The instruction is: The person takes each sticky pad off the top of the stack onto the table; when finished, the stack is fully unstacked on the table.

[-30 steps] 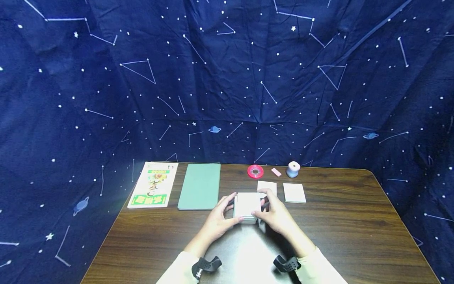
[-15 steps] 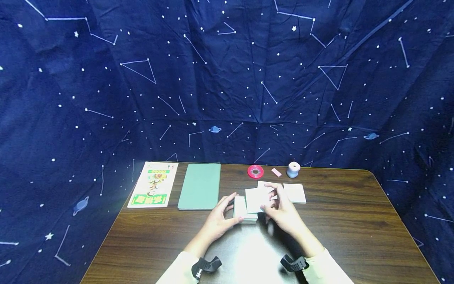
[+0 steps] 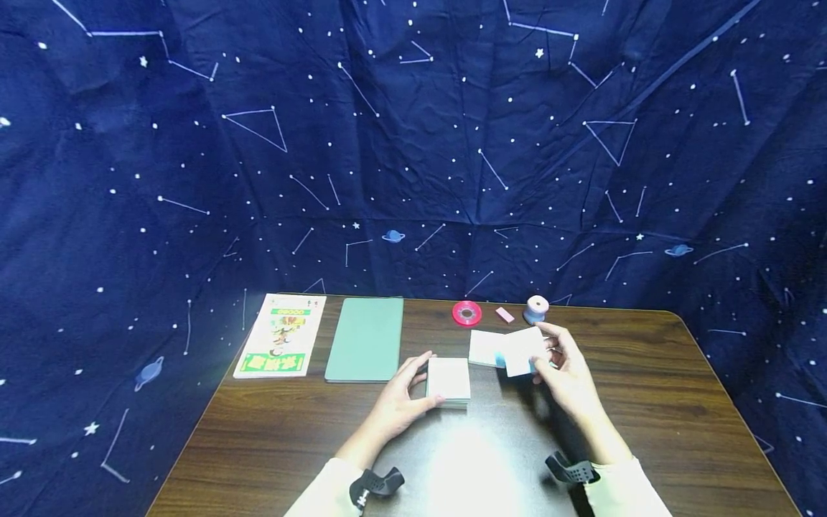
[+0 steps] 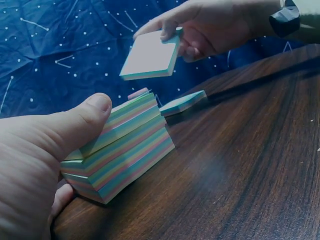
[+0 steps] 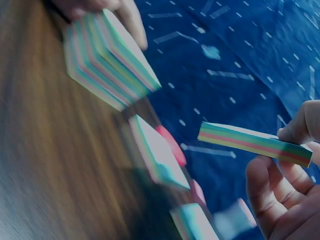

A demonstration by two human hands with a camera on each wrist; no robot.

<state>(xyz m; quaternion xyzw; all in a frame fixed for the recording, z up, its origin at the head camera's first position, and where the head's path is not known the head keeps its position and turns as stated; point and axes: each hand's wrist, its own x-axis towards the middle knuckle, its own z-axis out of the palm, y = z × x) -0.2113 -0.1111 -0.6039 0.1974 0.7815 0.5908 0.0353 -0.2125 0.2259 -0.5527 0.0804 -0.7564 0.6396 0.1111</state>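
Note:
My left hand (image 3: 394,406) grips a tall stack of sticky note pads (image 3: 449,378) on the table, thumb on the near side; striped coloured edges show in the left wrist view. My right hand (image 3: 571,380) pinches one thin sticky note pad (image 3: 520,350) between thumb and fingers. In the right wrist view this lifted pad (image 5: 250,142) is apart from the table. Below it, one white-topped pad (image 3: 484,346) lies left, partly covered in the head view. A second pad (image 5: 192,220) lies beside that one, hidden behind the held pad and hand in the head view.
Along the back edge are a red ring-shaped roll (image 3: 456,313), a small pink block (image 3: 505,315) and a pale spool (image 3: 535,310). A green notebook (image 3: 365,339) and a printed booklet (image 3: 279,334) lie left. A starry blue cloth (image 3: 413,143) hangs behind the table.
My right hand has lifted a sticky note pad off the top of the stack and carried it right, over the loose pads. The left hand has stayed at the stack.

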